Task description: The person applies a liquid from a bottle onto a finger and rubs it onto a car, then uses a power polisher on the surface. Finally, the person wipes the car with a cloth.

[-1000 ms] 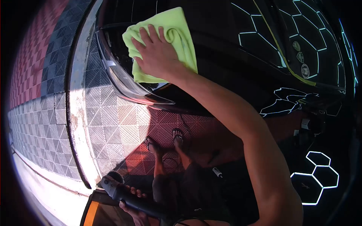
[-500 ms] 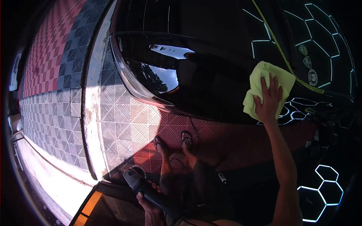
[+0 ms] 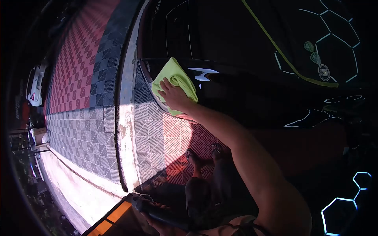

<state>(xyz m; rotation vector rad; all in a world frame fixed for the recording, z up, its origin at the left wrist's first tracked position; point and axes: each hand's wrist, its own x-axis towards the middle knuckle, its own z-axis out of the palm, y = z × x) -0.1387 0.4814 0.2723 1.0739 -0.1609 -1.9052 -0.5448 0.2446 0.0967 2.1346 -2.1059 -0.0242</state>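
Observation:
My right hand (image 3: 174, 96) lies over a folded yellow-green microfiber cloth (image 3: 180, 82) and presses it on the front corner of a glossy black car (image 3: 240, 88), by the headlight area. The fingers are slightly bent on the cloth, which covers part of the corner. Low in the view, my left hand (image 3: 154, 223) is wrapped around the dark body of a handheld polisher (image 3: 159, 211). The polisher is held by my waist, apart from the car, and its pad end is in shadow.
Yellow-green masking tape (image 3: 271, 39) runs along the car near the windshield, with round stickers (image 3: 323, 72) beside it. A tiled floor (image 3: 149, 129) lies below. At bottom left is a dark object with an orange strip (image 3: 114, 216). A white vehicle (image 3: 36, 84) stands farther off.
My right hand has swept the cloth leftward along the car, from near the windshield to the front corner. The view has shifted. My left hand still holds the polisher low.

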